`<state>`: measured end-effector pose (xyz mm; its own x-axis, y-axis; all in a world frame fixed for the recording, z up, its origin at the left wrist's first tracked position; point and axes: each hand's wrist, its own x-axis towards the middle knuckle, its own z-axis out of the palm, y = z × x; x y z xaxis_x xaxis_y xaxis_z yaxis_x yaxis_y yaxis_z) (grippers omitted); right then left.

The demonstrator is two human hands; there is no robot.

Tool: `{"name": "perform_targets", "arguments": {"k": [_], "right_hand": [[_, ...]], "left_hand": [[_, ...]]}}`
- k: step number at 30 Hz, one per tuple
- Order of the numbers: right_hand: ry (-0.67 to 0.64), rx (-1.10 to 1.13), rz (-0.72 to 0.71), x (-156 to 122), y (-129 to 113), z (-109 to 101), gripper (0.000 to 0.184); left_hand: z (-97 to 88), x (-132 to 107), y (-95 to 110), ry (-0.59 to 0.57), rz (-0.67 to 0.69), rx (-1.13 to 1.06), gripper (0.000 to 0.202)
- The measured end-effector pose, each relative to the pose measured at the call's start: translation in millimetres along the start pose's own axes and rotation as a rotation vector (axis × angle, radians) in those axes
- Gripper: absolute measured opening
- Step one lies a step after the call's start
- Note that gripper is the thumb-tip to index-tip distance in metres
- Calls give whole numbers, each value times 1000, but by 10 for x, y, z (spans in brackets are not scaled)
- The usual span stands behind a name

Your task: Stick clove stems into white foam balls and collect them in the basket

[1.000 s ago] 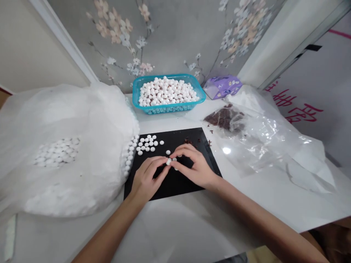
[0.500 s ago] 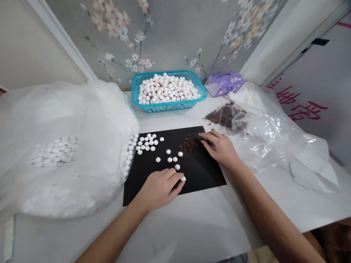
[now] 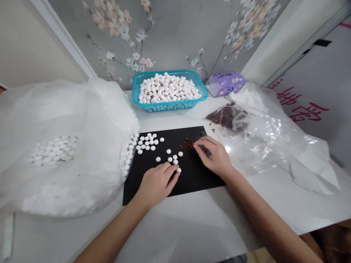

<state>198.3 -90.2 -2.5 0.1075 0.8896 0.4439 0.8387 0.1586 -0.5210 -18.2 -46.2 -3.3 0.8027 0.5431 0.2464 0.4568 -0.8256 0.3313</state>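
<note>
My left hand (image 3: 157,183) rests low over the black mat (image 3: 134,190), its thumb and fingertips closed on a small white ball (image 3: 178,170). Several more loose balls lie just beyond its fingers, and a cluster of white balls (image 3: 147,143) sits at the mat's upper left. At the mat's right side, my right hand (image 3: 215,155) pinches thumb and forefinger together at the edge of a small heap of reddish-brown flakes (image 3: 188,144). What those fingertips hold, if anything, is too small to make out.
A blue plastic basket (image 3: 170,106) full of white balls stands behind the mat. Left is a big translucent bag (image 3: 90,175) of white balls. To the right lies a clear plastic bag (image 3: 274,135) with brown flakes (image 3: 229,116) at its mouth. A purple packet (image 3: 226,84) is by the wall.
My right hand has moved left to the brown flakes, and its spread fingers have come together. My left hand has shifted slightly up and left with the white ball.
</note>
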Motion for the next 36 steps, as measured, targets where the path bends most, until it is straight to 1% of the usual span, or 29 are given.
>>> {"name": "perform_targets", "arguments": {"k": [3, 6, 14, 19, 25, 30, 36], "right_hand": [[-9, 54, -78, -57, -209, 103, 10], [-28, 66, -151, -106, -315, 188, 12], [-123, 114, -175, -172, -321, 267, 13], [-171, 158, -132, -179, -317, 263, 14], [-227, 296, -73, -167, -316, 250, 13], [-273, 404, -47, -159, -314, 221, 10], [-328, 471, 3, -143, -320, 186, 9]], "left_hand": [[8, 3, -10, 3, -60, -9, 21], [19, 4, -19, 12, -112, -17, 20], [14, 17, -23, 21, -147, -8, 19], [0, 25, -32, -5, -155, -32, 19], [10, 16, -45, 6, -153, -69, 15], [0, 23, -46, -15, -172, -91, 12], [-11, 45, -46, -19, -180, -117, 10]]}}
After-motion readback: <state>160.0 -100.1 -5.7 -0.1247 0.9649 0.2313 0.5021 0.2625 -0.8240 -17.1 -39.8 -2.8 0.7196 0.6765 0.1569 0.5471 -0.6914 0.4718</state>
